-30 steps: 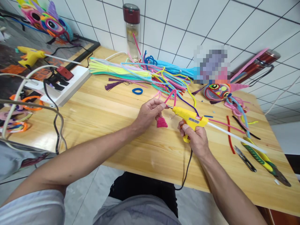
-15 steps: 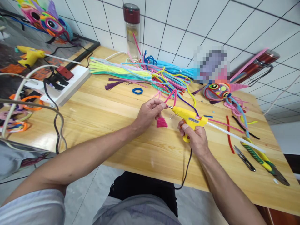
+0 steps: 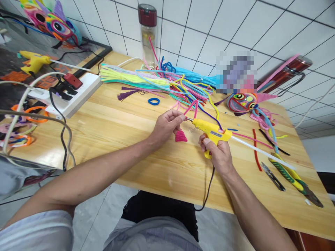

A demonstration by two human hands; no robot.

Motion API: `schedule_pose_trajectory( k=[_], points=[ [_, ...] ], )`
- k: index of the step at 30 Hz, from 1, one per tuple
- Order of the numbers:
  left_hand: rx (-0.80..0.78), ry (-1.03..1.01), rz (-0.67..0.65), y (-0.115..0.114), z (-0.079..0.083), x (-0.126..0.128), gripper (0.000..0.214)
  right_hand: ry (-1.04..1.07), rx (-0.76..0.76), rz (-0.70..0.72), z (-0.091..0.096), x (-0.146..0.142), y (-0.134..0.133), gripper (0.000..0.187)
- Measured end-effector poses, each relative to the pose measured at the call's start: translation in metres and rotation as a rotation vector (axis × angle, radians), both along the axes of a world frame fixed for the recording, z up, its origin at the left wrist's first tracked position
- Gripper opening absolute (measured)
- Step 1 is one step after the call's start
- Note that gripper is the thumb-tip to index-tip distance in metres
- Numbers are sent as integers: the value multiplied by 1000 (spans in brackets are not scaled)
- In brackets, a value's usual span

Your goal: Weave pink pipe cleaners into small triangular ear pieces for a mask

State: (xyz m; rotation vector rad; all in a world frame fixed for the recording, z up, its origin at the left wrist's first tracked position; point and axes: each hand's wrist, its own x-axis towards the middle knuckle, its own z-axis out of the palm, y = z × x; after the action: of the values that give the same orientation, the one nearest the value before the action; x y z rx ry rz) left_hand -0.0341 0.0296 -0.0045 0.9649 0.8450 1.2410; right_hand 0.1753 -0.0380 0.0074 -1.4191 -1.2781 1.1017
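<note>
In the head view, the right hand is wrapped around the grip of a yellow hot glue gun over the wooden table, its nozzle touching a bent pink pipe cleaner pinched by the left hand, just above a small pink coiled cone.

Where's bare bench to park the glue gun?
Bare wood between the power strip and the left hand, and along the near edge of the table below both hands. Crowded: pipe cleaners at back, cutters on the right.
</note>
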Motion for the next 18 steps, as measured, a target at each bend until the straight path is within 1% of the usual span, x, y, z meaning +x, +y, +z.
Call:
schedule_pose_trajectory(
  k=[18],
  points=[
    [-11,31,0,-1,1,0,35,4,-6,-3,0,0,1,32]
  ],
)
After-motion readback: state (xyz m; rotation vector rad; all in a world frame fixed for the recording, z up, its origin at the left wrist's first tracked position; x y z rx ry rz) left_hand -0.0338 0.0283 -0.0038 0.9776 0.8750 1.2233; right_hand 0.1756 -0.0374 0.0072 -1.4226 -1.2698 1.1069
